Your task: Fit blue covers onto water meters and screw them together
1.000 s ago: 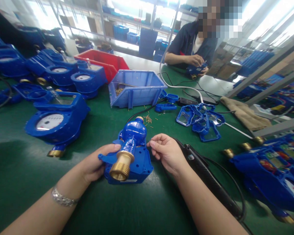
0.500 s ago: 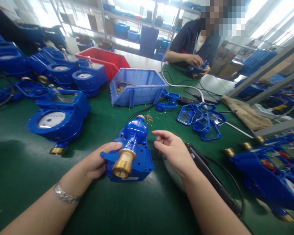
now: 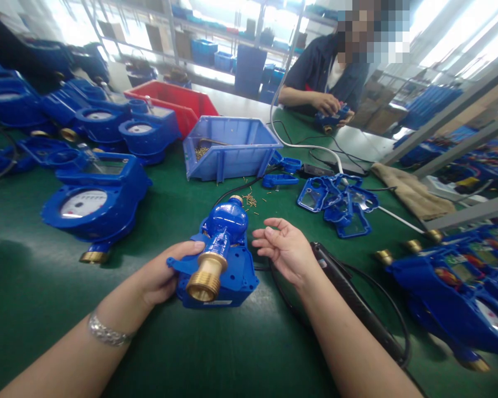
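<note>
A blue water meter [image 3: 228,226] lies face down on the green bench, its brass threaded end [image 3: 203,283] pointing toward me. My left hand [image 3: 168,271] grips the meter's left side, thumb on top and fingers partly hidden beneath. To the right of the meter, my right hand [image 3: 285,247] hovers palm up with loosely curled fingers apart, nothing visible in it. Small brass screws [image 3: 249,200] are scattered just beyond the meter. A black electric screwdriver [image 3: 352,304] with a cable lies beside my right forearm.
A blue bin [image 3: 240,157] holding screws stands ahead, before a red bin [image 3: 182,105]. Finished-looking meters [image 3: 95,202] crowd the left; opened meters [image 3: 460,282] stand at right. Blue cover frames [image 3: 336,202] and a cloth glove [image 3: 415,193] lie right of centre. Across the bench, a person [image 3: 326,83] handles another meter.
My right hand has turned more palm up, and its fingers have spread. The left hand keeps its grip on the meter. The whole view has shifted slightly.
</note>
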### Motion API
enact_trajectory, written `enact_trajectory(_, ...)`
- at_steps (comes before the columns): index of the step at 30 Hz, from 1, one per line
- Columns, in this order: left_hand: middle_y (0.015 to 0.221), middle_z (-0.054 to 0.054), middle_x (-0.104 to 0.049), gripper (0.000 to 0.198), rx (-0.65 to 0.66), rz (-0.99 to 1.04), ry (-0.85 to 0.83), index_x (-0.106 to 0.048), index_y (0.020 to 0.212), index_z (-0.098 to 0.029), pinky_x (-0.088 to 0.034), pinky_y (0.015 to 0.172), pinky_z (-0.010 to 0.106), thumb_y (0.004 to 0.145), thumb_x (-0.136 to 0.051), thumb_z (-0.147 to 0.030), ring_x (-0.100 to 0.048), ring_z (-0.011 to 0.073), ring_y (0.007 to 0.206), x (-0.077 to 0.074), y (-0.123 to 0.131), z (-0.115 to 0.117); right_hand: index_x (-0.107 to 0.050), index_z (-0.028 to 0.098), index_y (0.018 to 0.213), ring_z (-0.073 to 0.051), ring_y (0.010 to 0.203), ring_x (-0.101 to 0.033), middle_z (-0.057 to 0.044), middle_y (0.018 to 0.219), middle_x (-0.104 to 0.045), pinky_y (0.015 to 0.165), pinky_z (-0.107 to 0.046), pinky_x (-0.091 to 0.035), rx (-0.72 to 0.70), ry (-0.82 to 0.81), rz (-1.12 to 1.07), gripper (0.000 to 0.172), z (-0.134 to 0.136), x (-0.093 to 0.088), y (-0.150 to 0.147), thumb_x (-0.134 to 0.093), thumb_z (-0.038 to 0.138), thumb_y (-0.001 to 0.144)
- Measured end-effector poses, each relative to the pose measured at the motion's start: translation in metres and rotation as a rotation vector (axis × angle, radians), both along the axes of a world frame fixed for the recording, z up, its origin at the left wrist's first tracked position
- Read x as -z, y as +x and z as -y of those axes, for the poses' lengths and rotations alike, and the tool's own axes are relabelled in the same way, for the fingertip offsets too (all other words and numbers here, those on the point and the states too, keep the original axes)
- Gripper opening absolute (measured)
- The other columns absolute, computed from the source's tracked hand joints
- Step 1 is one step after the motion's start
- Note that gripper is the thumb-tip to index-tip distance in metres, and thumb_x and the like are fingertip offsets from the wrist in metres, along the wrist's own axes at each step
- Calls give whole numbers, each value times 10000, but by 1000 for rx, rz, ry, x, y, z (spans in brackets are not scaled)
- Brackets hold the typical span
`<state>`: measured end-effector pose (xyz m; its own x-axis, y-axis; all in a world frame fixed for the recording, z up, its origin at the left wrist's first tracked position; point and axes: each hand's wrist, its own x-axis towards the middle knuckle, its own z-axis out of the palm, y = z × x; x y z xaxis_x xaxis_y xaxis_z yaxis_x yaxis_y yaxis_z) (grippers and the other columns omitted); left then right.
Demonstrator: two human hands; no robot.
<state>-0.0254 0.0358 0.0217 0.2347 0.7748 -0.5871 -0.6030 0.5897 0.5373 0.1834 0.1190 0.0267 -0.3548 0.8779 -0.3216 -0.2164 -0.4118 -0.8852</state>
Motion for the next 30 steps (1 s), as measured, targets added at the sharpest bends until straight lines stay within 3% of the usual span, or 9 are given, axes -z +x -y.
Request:
enact_trajectory(4, 696, 94, -733, 117, -13, -14, 23, -698, 761, -105, -548, 667, 305, 698, -673, -201, -674, 203, 617, 1, 1, 1, -533, 165, 671, -116, 440, -607, -13, 533, -660, 401, -180, -458, -56, 75, 90, 314, 6, -9, -1, -768, 366, 613)
enact_trajectory(7, 742, 111, -741, 156, -17, -34, 38, -703, 818, -94, -555, 701, 326, 727, -641, -205, -687, 221, 660, 2, 4, 1, -625, 139, 595, -77, 384, -527, 12, 444, -605, 404, -174, -429, -118, 133, 175, 186, 13, -26, 4, -777, 246, 594)
enact_trajectory(9, 748, 116, -743, 164, -31, -42, 47, -706, 826, -87, -559, 704, 319, 736, -634, -204, -694, 227, 684, 2, 6, 2, -691, 147, 633, -80, 436, -547, 13, 491, -631, 463, -187, -449, -213, 224, 314, 30, 19, -41, 10, -719, 137, 636)
enact_trajectory(12, 700, 99, -739, 134, -65, -16, 40, -708, 772, -94, -562, 656, 287, 731, -643, -203, -694, 218, 659, 1, 9, 2, -722, 184, 781, -109, 608, -627, 11, 661, -696, 603, -222, -479, -463, 468, 655, 166, 28, -63, 17, -597, 81, 745)
enact_trajectory(14, 676, 88, -736, 114, -77, -1, 13, -709, 745, -101, -563, 626, 276, 724, -646, -194, -691, 212, 633, 0, 9, 2, -693, 184, 826, -116, 681, -643, 14, 719, -702, 638, -220, -467, -557, 571, 806, 154, 32, -71, 20, -578, 91, 785)
enact_trajectory(20, 609, 85, -715, 95, -73, -7, 10, -703, 697, -100, -559, 591, 259, 716, -642, -170, -669, 189, 568, 1, 8, 1, -675, 176, 693, -101, 628, -582, 28, 651, -637, 608, -203, -411, -643, 730, 970, 87, 36, -69, 14, -673, 122, 761)
enact_trajectory(27, 639, 90, -719, 107, -48, -29, 32, -703, 730, -100, -564, 622, 275, 725, -644, -189, -673, 192, 590, 1, 8, 1, -705, 159, 718, -129, 666, -582, -10, 698, -641, 629, -234, -419, -627, 853, 1069, 52, 42, -63, 7, -683, 144, 762)
enact_trajectory(30, 681, 94, -731, 128, -40, -45, 39, -712, 768, -99, -569, 653, 288, 731, -647, -203, -685, 201, 621, 1, 8, 2, -711, 155, 767, -155, 693, -595, -40, 749, -645, 639, -261, -435, -704, 923, 1145, 143, 52, -68, 7, -587, 170, 839)
